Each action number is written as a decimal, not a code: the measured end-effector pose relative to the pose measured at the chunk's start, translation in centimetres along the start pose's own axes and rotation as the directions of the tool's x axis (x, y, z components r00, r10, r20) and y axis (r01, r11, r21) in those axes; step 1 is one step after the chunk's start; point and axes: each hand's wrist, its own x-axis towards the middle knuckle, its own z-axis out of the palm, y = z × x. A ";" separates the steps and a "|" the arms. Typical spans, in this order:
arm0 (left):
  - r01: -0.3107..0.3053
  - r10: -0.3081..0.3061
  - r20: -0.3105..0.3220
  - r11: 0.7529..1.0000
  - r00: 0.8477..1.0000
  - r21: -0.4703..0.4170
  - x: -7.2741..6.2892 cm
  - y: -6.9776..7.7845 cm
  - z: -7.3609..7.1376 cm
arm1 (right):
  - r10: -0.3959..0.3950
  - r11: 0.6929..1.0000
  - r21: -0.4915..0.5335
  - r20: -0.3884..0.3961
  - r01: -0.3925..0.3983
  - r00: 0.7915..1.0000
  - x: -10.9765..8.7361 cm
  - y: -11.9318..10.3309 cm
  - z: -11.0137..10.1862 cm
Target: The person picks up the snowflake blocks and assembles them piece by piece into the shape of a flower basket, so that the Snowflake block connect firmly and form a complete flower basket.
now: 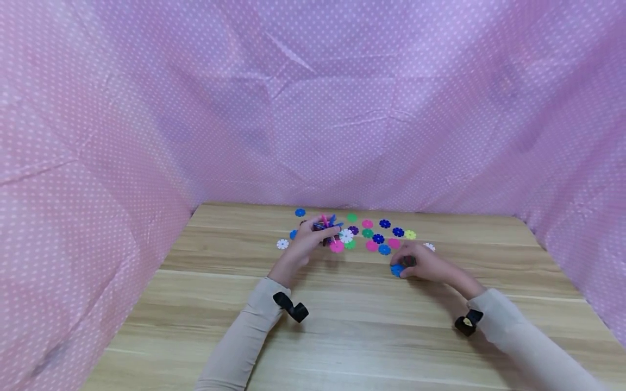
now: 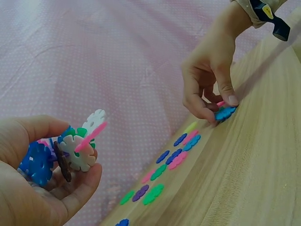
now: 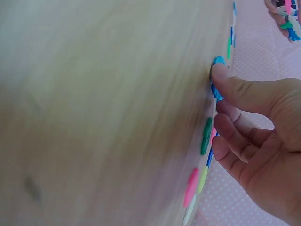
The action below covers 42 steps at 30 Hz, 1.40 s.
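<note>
My left hand [image 1: 305, 241] grips a cluster of interlocked plastic snowflake discs [image 2: 77, 153], raised above the table. White, blue, pink, green and brown discs show in it in the left wrist view, thumb on top and fingers beneath. To the right, my right hand [image 1: 425, 263] is down at the tabletop, pinching a blue snowflake disc [image 2: 225, 114] between thumb and fingertips. In the right wrist view the thumb [image 3: 220, 73] lies on the blue disc [image 3: 217, 90], and the other fingers curl loosely.
Several loose discs lie flat in a band across the far part of the wooden table [image 1: 362, 326], among them a yellow disc [image 1: 410, 234] and a white disc [image 1: 282, 244]. A pink dotted cloth [image 1: 313, 136] hangs behind and around the table.
</note>
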 end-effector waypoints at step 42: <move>-0.002 0.002 -0.005 1.000 1.000 -0.005 -0.3 -0.3 0.7 | 0.244 0.864 0.503 -0.460 0.024 0.854 9.0 -9.3 -0.1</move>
